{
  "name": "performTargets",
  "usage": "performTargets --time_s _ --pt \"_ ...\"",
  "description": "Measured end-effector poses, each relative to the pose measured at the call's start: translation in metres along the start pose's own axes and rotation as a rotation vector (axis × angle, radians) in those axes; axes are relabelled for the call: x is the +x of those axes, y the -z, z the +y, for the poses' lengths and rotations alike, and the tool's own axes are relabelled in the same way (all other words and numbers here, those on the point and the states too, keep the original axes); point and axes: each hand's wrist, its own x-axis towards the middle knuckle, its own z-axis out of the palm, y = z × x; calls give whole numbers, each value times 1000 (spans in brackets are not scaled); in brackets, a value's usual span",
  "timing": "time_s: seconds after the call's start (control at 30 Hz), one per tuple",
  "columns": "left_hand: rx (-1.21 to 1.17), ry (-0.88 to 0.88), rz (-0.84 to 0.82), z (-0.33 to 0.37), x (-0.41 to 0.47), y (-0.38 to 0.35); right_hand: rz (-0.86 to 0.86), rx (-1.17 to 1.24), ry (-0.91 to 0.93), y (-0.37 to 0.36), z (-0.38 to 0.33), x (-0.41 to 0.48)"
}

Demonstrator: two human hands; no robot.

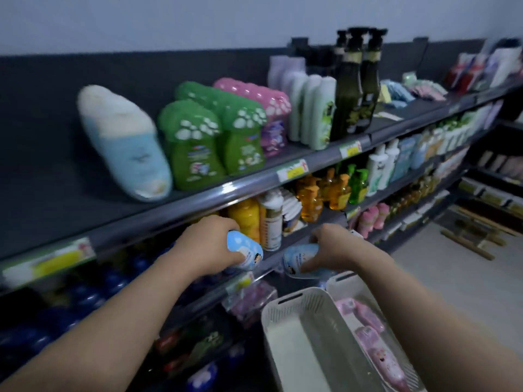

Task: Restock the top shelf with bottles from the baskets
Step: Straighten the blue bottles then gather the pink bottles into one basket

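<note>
My left hand [210,244] grips a light blue bottle [247,254] in front of the second shelf. My right hand [334,248] grips a second light blue bottle [297,261] just above the baskets. Two white baskets stand below: the near basket [285,315] shows a bare bottom, and the far basket [343,284] holds pink bottles [379,349]. On the top shelf [198,198] a light blue bottle with a white cap [127,145] stands at the left, beside green bottles [195,142] and pink bottles [263,108].
The top shelf's left part shows dark bare board. Further right on it stand pale green tubes [314,111], dark pump bottles [356,80] and small packs. Lower shelves hold yellow, orange and blue bottles. Floor and a low rack lie at the right.
</note>
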Motion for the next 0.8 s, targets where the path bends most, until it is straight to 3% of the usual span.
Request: performTargets --time_s 0.13,0.33,0.8 --pt "47 16 35 -33 -57 50 53 -24 106 18 -69 -33" --pt "11 181 146 -76 -120 108 61 -52 288 47 -155 -64" --pt "45 447 469 -133 -239 192 126 -95 745 57 -302 -72"
